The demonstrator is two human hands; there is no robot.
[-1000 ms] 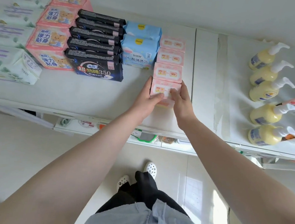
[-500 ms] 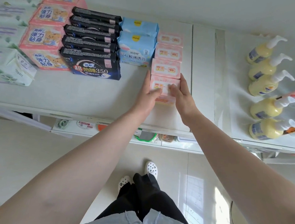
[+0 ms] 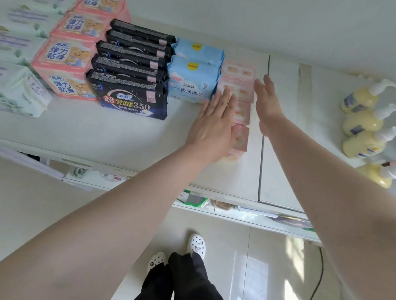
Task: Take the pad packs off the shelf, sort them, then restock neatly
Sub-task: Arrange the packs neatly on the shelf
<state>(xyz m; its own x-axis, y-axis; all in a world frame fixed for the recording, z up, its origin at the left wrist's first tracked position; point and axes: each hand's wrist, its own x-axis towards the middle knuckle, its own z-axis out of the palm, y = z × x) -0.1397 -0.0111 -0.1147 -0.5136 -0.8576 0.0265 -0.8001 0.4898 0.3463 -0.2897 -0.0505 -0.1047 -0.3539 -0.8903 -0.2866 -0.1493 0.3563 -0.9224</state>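
A row of small pale pink pad packs (image 3: 242,110) runs front to back on the white shelf (image 3: 121,133). My left hand (image 3: 215,122) lies flat and open along the row's left side, covering part of it. My right hand (image 3: 267,103) is open, edge-on, along the row's right side, fingers stretched toward the back. Neither hand grips a pack. To the left stand two blue packs (image 3: 193,80), a row of black packs (image 3: 131,81), pink bear-print packs (image 3: 68,64) and white-green packs (image 3: 13,86).
Several yellow pump bottles (image 3: 364,121) stand in a line at the right of the shelf. A seam (image 3: 263,131) divides the shelf top just right of the pink row. A lower shelf (image 3: 211,203) shows below the front edge. My feet stand on the tiled floor.
Both hands let go of the front pink pack and slid forward along the sides of the pink row, fingers now stretched out flat. The camera moved closer.
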